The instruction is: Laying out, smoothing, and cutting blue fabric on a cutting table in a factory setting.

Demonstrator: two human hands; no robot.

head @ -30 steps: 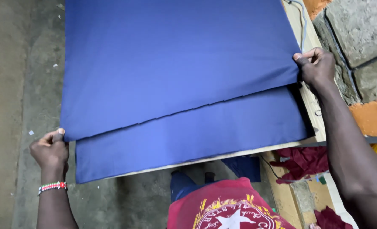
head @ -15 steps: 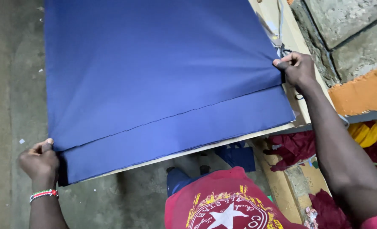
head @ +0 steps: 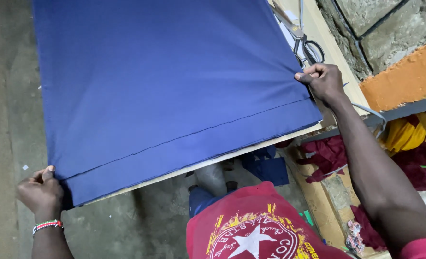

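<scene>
Blue fabric (head: pixel 165 81), doubled, lies across the wooden table (head: pixel 318 33); its upper layer stops short of the near edge. That long edge runs from lower left up to the right. Your right hand (head: pixel 324 81) pinches one upper-layer corner, your left hand (head: pixel 41 191) the other. Keep both pulls even so the edges stay parallel. Scissors (head: pixel 301 41) lie beyond.

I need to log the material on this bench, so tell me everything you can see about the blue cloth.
The blue cloth is a plain, deep blue woven-looking sheet, smooth and nearly creaseless. It lies flat in two layers on a pale board, the upper layer's near edge set back so a strip of the lower layer shows. The left hand pinches its near left corner; the right hand pinches the right edge. Scissors lie just beyond that edge.
</scene>
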